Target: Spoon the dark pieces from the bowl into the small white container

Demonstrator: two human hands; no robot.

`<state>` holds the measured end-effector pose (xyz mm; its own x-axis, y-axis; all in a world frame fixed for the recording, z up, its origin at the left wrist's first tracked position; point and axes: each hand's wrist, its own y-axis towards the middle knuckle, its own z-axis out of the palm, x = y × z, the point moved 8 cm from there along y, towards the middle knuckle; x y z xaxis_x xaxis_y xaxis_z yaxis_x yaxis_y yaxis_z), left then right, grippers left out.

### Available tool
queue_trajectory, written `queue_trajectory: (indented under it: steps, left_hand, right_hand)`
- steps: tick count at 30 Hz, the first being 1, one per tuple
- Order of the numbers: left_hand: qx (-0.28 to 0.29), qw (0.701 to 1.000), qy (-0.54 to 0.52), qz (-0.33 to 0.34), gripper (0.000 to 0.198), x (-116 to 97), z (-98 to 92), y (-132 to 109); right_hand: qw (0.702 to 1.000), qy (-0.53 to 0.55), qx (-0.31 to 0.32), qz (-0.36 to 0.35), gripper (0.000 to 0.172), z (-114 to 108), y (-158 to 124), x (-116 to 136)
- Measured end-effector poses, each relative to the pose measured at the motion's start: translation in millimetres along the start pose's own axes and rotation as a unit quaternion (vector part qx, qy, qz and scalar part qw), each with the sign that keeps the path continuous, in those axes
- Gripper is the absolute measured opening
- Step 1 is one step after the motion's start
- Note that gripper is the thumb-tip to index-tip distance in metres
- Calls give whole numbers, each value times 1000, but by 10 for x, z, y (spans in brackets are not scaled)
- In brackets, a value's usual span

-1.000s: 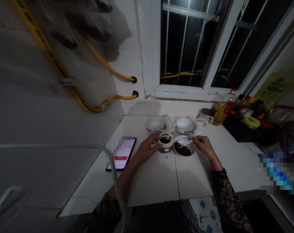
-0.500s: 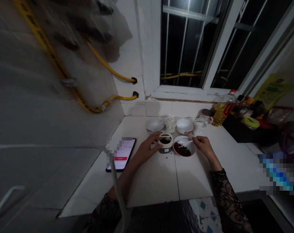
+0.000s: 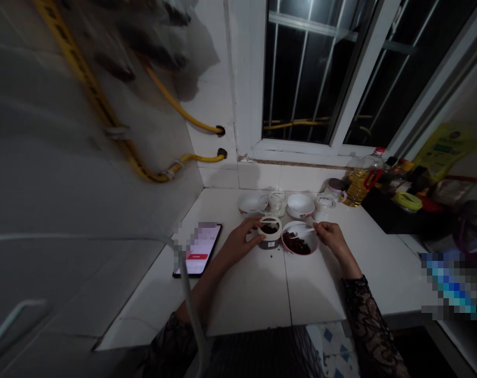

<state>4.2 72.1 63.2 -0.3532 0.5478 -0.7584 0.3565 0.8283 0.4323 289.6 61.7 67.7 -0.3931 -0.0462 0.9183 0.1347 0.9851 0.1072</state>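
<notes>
My left hand [image 3: 244, 240] grips the side of a small spice jar [image 3: 269, 242] with an open top and dark contents. To its right stands a white bowl [image 3: 314, 244] with a pink rim, holding dark reddish-brown dried bits [image 3: 297, 244]. My right hand [image 3: 332, 237] pinches the handle of a white spoon [image 3: 304, 231], whose head is inside that bowl. What lies on the spoon is too small to make out. A few dark crumbs are on the counter by the jar.
Behind stand a clear bowl [image 3: 250, 203], a white bowl [image 3: 300, 206] and jars with white contents [image 3: 324, 208]. A phone [image 3: 203, 252] lies left on the tiled counter [image 3: 250, 299]. An oil bottle [image 3: 357, 185] and condiments are back right. A pale curved tube [image 3: 191, 304] crosses the left foreground.
The whole view has shifted very slightly. Both hands keep their holds on the jar and the spoon, with the spoon still in the bowl.
</notes>
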Motion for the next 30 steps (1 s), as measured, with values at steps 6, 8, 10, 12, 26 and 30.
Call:
queue_trajectory:
  steps: [6,8,10,12,26,30]
  left_hand:
    - [-3,1000,3,9,23,-28,-7,4]
    - [-2,1000,4,12,22,-37,-8,7]
    - [-1,1000,3,15,22,-40,-6,10]
    - [0,1000,2,13,23,-33,-4,9]
    - [-2,1000,-5,5,24,-18,-3,-1]
    - [-3,1000,-3,4,23,-22,-9,0]
  right_hand:
    - [1000,29,7,10,61,35,8,16]
    - [999,40,3,11,60,47,29,46]
    - [999,45,-4,9,60,63,56,104]
    - [999,37,-15,-1,60,92,77,198]
    - [883,-318,-94,-332,46,424,-360,913]
    - [888,-381,-103,-235,44,74,-205,777]
